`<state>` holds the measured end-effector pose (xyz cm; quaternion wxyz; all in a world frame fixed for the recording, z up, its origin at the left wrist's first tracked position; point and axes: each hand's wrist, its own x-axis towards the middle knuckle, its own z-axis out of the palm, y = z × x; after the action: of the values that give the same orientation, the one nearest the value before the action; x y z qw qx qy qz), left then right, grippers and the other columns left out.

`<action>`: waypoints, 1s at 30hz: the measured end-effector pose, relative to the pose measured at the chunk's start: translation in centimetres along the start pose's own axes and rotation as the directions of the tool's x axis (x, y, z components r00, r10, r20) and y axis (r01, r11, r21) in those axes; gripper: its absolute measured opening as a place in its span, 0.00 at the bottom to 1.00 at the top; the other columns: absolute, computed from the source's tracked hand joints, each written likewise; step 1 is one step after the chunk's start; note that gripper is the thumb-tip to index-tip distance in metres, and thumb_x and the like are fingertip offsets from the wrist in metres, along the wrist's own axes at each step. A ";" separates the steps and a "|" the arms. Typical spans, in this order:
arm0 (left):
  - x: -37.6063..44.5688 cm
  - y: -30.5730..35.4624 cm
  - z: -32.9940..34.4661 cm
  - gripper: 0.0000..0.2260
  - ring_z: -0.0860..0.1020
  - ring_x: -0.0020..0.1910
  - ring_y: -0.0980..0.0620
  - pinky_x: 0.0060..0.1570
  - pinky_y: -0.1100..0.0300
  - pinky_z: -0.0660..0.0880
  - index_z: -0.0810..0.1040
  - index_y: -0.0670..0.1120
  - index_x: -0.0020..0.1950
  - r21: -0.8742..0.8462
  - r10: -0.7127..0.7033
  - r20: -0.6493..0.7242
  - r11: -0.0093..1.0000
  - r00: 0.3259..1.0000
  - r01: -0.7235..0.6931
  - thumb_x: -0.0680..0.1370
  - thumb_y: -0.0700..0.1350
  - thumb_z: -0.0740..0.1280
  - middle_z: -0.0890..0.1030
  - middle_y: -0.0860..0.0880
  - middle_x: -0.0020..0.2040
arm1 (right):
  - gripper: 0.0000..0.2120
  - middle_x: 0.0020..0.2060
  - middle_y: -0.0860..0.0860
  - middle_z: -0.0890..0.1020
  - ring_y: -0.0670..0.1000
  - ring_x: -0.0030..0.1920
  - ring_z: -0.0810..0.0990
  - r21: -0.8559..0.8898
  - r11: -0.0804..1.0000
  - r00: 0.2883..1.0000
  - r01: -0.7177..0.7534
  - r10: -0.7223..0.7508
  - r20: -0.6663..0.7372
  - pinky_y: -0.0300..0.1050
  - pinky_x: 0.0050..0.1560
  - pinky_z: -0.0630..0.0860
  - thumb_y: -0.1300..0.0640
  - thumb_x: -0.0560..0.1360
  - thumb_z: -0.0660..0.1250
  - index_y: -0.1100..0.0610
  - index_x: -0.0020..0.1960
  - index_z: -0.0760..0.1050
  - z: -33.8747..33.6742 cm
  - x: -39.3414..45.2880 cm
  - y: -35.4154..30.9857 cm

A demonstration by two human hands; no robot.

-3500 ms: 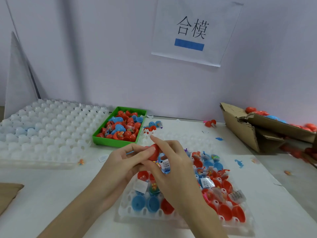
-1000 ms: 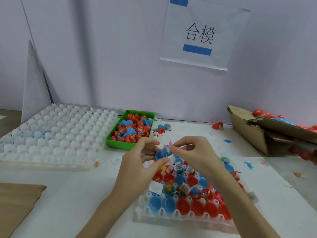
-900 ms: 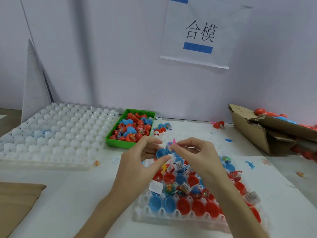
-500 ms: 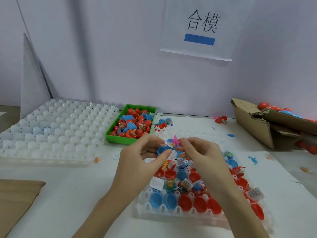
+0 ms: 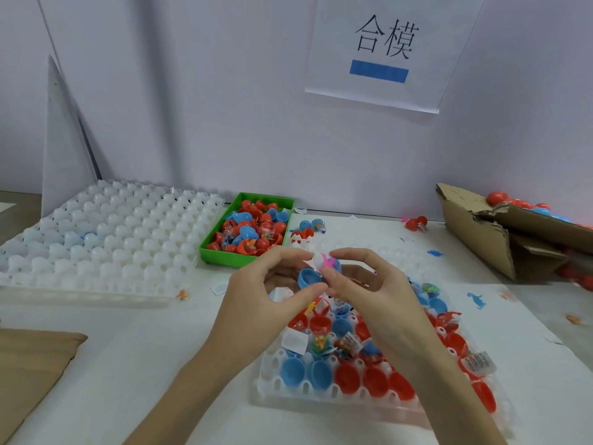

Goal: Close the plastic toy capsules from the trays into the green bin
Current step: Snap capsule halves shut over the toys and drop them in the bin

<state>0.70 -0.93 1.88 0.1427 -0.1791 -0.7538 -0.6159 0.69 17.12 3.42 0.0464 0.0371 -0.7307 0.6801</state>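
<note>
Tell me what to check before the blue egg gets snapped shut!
1. Left hand holds the blue half: ok.
2. Right hand holds the other half with the pink toy: ok.
3. Toy tucked fully inside: not ok, it sticks out.
4. Halves lined up rim to rim: not ok, still apart and tilted.
5. Room in the green bin: cannot tell, it looks piled nearly to the rim.
6. More open halves waiting in the tray: ok.
</note>
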 end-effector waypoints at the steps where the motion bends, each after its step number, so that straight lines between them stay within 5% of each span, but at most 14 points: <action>1: 0.0 0.1 0.0 0.18 0.84 0.52 0.56 0.50 0.68 0.79 0.83 0.53 0.59 0.020 0.009 0.010 1.000 1.000 -0.009 0.70 0.53 0.78 0.85 0.59 0.50 | 0.14 0.46 0.41 0.87 0.42 0.47 0.86 -0.017 1.000 1.000 0.009 -0.009 0.019 0.29 0.40 0.79 0.43 0.68 0.77 0.40 0.53 0.82 0.0 0.0 0.0; 15: 0.0 0.0 -0.2 0.15 0.84 0.49 0.57 0.48 0.70 0.79 0.81 0.52 0.52 0.102 0.055 0.021 0.993 0.998 -0.057 0.70 0.56 0.77 0.84 0.59 0.47 | 0.19 0.46 0.38 0.87 0.40 0.49 0.85 -0.083 0.995 0.996 0.051 -0.044 0.080 0.31 0.42 0.80 0.44 0.64 0.76 0.43 0.54 0.83 -0.2 -0.1 -0.1; 23: -0.2 0.0 -0.3 0.22 0.84 0.50 0.59 0.48 0.71 0.78 0.77 0.55 0.58 0.108 0.079 0.026 0.991 0.997 -0.081 0.68 0.57 0.78 0.83 0.61 0.49 | 0.14 0.50 0.42 0.87 0.45 0.53 0.86 -0.146 0.975 0.965 0.167 -0.131 0.227 0.35 0.53 0.81 0.60 0.75 0.76 0.48 0.58 0.84 -0.7 -0.4 -0.3; 30: -0.2 0.1 0.0 0.16 0.84 0.51 0.58 0.50 0.69 0.80 0.82 0.51 0.57 0.100 0.119 -0.030 0.988 0.992 -0.116 0.72 0.54 0.76 0.85 0.60 0.49 | 0.12 0.53 0.39 0.86 0.41 0.56 0.84 -0.120 0.980 0.972 0.159 -0.134 0.195 0.31 0.54 0.79 0.53 0.77 0.73 0.41 0.59 0.84 -0.9 -0.4 -0.6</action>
<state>0.89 -0.98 1.86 0.2009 -0.2047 -0.7686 -0.5718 1.22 17.98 4.06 0.0307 0.1512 -0.7713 0.6175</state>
